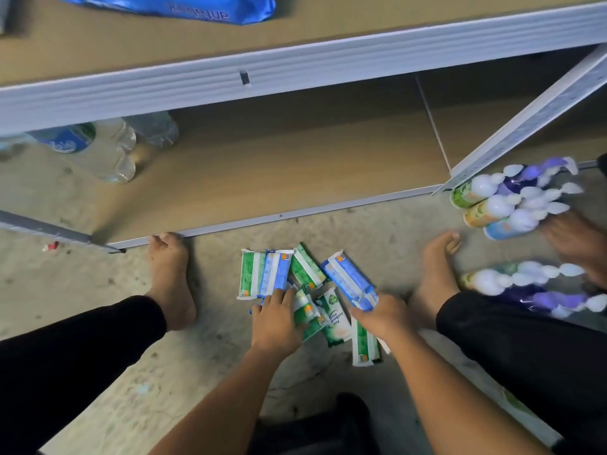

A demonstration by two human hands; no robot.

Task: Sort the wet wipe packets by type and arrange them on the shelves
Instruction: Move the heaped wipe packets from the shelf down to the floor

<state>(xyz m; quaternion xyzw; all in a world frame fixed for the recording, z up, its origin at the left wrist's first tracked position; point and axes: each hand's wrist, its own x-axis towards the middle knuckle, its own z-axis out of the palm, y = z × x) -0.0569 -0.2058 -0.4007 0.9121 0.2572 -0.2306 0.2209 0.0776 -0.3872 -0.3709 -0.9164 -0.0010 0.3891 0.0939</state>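
A loose heap of wet wipe packets lies on the concrete floor between my bare feet. Some are green (304, 270), some blue (275, 274). My left hand (275, 318) rests on the heap's near left side, its fingertips on the lower end of a blue packet beside a green one (250, 274). My right hand (381, 315) grips the near end of another blue packet (346, 279), which points up and left. More green packets (363, 344) lie between and under my hands. The brown lower shelf (295, 165) stretches just beyond the heap.
Clear water bottles (108, 149) stand at the shelf's left end. A blue bag (184, 6) lies on the upper shelf. Spray bottles (512, 201) cluster on the floor at right, beside a white shelf upright (532, 116). Another person's foot (581, 247) is at far right.
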